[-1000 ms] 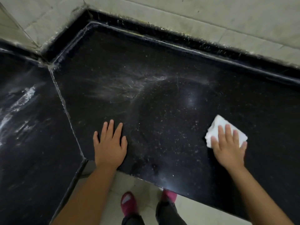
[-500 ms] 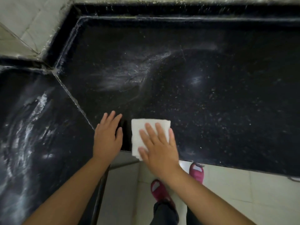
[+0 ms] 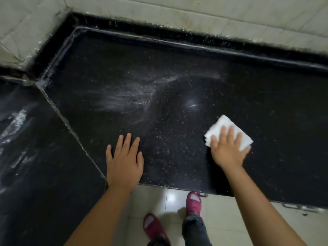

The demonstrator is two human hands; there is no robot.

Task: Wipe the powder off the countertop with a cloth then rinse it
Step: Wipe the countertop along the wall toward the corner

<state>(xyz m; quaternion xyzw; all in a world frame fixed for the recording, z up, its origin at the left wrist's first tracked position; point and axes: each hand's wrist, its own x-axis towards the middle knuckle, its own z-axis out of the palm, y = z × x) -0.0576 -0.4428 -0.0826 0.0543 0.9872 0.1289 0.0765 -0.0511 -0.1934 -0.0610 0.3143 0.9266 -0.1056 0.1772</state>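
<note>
Right hand [image 3: 229,150] flat on cloth [image 3: 229,133], left hand [image 3: 124,160] flat near countertop [image 3: 195,71] edge

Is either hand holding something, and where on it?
The right hand presses flat on the near part of the white cloth; no grip. The left hand rests bare on the countertop.

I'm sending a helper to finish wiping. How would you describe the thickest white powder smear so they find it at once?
Start at the black countertop in the tiled corner. Left of the diagonal seam, near the picture's left edge, lies the powder smear, far from the cloth. It is solid white, unlike the faint streaks beyond the left hand.
</note>
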